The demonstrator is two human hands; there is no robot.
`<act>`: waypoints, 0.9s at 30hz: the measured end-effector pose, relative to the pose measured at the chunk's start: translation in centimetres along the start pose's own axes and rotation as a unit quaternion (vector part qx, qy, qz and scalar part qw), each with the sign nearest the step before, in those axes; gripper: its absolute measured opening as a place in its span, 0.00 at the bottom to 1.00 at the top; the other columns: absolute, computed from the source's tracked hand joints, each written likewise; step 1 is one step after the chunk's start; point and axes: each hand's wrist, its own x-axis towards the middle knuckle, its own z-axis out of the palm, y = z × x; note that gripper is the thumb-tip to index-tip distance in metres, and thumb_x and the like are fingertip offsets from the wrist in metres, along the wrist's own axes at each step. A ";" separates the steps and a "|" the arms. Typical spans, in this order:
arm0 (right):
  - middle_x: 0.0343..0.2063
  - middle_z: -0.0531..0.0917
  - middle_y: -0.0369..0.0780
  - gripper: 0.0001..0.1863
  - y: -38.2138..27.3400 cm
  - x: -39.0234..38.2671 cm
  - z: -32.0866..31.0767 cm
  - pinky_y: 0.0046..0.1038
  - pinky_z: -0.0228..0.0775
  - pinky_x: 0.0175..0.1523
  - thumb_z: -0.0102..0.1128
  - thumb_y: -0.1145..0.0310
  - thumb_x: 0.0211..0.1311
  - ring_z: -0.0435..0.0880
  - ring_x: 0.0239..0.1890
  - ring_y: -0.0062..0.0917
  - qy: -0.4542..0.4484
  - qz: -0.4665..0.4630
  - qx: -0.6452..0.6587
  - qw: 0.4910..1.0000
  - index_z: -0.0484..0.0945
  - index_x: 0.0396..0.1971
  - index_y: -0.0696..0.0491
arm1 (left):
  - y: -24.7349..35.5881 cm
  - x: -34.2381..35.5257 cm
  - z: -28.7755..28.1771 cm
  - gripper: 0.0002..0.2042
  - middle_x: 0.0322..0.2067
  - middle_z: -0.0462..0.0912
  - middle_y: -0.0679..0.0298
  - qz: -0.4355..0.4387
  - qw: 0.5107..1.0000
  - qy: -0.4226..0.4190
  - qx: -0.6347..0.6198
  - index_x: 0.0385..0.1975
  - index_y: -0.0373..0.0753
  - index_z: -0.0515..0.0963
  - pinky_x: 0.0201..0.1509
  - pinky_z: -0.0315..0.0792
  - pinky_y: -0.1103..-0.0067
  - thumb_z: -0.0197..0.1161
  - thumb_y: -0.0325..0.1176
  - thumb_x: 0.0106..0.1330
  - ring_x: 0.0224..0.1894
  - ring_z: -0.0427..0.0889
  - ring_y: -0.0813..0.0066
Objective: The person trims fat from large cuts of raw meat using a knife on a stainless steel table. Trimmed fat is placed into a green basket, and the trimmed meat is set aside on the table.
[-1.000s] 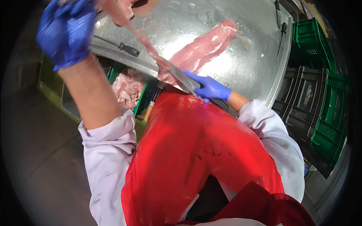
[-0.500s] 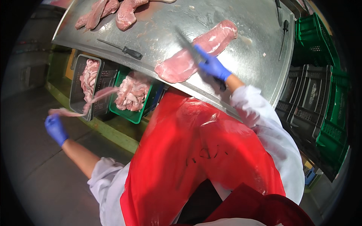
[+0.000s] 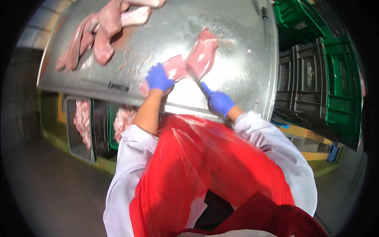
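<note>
A long pink piece of meat [image 3: 204,53] lies across the steel table, bent or parted near its middle. My left hand [image 3: 159,78], in a blue glove, grips its left portion, which shows on both sides of the hand. In my right hand [image 3: 219,102], also gloved in blue, is a knife [image 3: 200,84]. The blade points up and left, its tip against the middle of the meat. Whether the cut goes right through cannot be made out.
More meat cuts [image 3: 106,29] lie at the table's far left. Another knife [image 3: 117,86] rests near the front edge, and a dark-handled tool [image 3: 264,14] at the far right. Below stand a grey crate [image 3: 93,136] and a green crate [image 3: 112,127] of trimmings. Stacked crates [image 3: 308,75] flank the right.
My left hand has come from beside the crates, where it held a strip of meat, onto the large piece; the strip is gone from it. The knife has moved down to the meat's middle.
</note>
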 end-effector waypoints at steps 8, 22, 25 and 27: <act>0.30 0.83 0.57 0.38 5.7 -11.9 2.0 0.48 0.75 0.42 0.50 0.64 0.70 0.83 0.30 0.54 0.033 0.013 0.172 0.984 0.46 0.77 0.36 | -13.8 9.8 1.5 0.38 0.57 0.78 0.49 -0.127 0.625 -0.281 -0.717 0.68 0.34 0.65 0.64 0.74 0.60 0.67 0.43 0.58 0.58 0.79 0.51; 0.39 0.86 0.49 0.44 9.5 -16.7 3.1 0.38 0.76 0.47 0.57 0.68 0.67 0.87 0.39 0.45 0.293 0.134 0.344 0.882 0.46 0.78 0.36 | 43.2 17.2 -23.4 0.33 0.69 0.65 0.47 0.356 0.729 -0.211 -0.545 0.71 0.33 0.59 0.70 0.63 0.55 0.53 0.52 0.76 0.69 0.68 0.53; 0.37 0.86 0.48 0.43 9.2 -17.9 5.0 0.33 0.77 0.44 0.58 0.69 0.66 0.88 0.35 0.41 0.321 0.156 0.376 0.855 0.47 0.78 0.39 | 31.3 16.0 -4.5 0.54 0.74 0.49 0.37 0.373 0.913 0.067 -0.150 0.74 0.28 0.49 0.79 0.45 0.59 0.62 0.65 0.60 0.78 0.43 0.45; 0.42 0.85 0.49 0.44 9.3 -19.5 7.8 0.37 0.77 0.48 0.59 0.73 0.65 0.87 0.44 0.43 0.318 0.194 0.361 0.855 0.47 0.77 0.43 | 25.5 7.9 -2.0 0.62 0.75 0.43 0.40 0.267 0.957 -0.011 0.116 0.75 0.31 0.45 0.79 0.41 0.53 0.72 0.63 0.49 0.78 0.40 0.42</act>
